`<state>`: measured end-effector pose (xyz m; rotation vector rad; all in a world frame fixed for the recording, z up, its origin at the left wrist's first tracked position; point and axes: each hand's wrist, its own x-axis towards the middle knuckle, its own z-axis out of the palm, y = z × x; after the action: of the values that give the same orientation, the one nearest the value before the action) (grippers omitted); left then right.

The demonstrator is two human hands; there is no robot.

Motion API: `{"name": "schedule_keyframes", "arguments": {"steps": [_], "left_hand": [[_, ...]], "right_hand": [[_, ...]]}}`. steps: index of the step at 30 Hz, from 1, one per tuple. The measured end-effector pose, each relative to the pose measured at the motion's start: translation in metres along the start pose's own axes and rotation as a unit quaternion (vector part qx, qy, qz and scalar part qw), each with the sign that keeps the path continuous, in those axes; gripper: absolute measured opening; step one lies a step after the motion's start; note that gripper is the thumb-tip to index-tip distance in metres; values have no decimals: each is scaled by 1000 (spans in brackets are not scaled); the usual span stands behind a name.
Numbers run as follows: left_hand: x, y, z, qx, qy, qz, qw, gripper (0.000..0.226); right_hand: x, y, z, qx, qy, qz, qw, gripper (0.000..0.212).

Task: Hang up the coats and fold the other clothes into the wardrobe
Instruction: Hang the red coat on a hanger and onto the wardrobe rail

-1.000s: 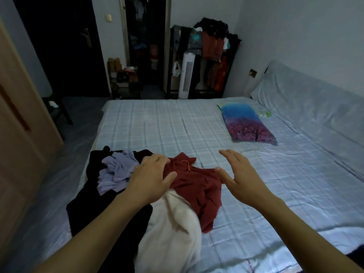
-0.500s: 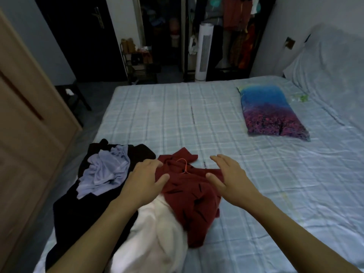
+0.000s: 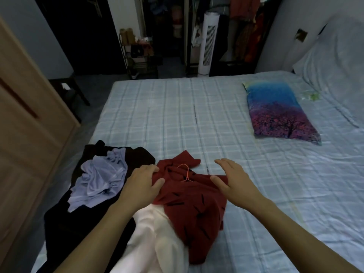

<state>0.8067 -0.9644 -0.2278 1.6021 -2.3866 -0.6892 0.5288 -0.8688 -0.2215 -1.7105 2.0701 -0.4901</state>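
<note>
A dark red garment (image 3: 195, 205) with black dashes and a thin orange loop lies crumpled on the checked bed (image 3: 177, 119). Under its near side spreads a white garment (image 3: 155, 237). To the left, a lilac garment (image 3: 100, 180) rests on a black one (image 3: 59, 217). My left hand (image 3: 143, 184) lies open, fingers on the red garment's left edge. My right hand (image 3: 234, 178) hovers open over its right edge, fingers spread, thumb touching the cloth. The wooden wardrobe (image 3: 25, 123) stands at the left.
A blue and purple tree-print pillow (image 3: 279, 113) lies at the right of the bed, with a folded quilt (image 3: 338, 56) behind it. Beyond the bed stand a white tower fan (image 3: 208, 44), a small rack (image 3: 139, 54) and a rail of hanging clothes (image 3: 246, 26).
The view has dipped and come closer to the bed. Both hands have lowered onto the red garment's two sides, the right one drawing in from the right.
</note>
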Motion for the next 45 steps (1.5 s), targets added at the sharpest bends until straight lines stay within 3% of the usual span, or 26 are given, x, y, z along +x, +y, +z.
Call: {"name": "schedule_keyframes", "arguments": {"steps": [11, 19, 33, 41, 45], "left_hand": [[61, -51, 58, -7, -76, -37, 996, 40], [107, -63, 113, -7, -129, -33, 991, 40], [146, -79, 191, 43, -224, -85, 970, 51], [142, -85, 211, 86, -219, -131, 963, 52], [140, -82, 215, 150, -210, -129, 958, 43]], "right_hand": [[76, 24, 66, -19, -66, 11, 998, 67], [124, 66, 122, 5, -88, 47, 995, 52], [171, 135, 215, -21, -236, 100, 966, 54], [167, 151, 250, -82, -289, 119, 947, 62], [162, 154, 250, -91, -255, 107, 957, 47]]}}
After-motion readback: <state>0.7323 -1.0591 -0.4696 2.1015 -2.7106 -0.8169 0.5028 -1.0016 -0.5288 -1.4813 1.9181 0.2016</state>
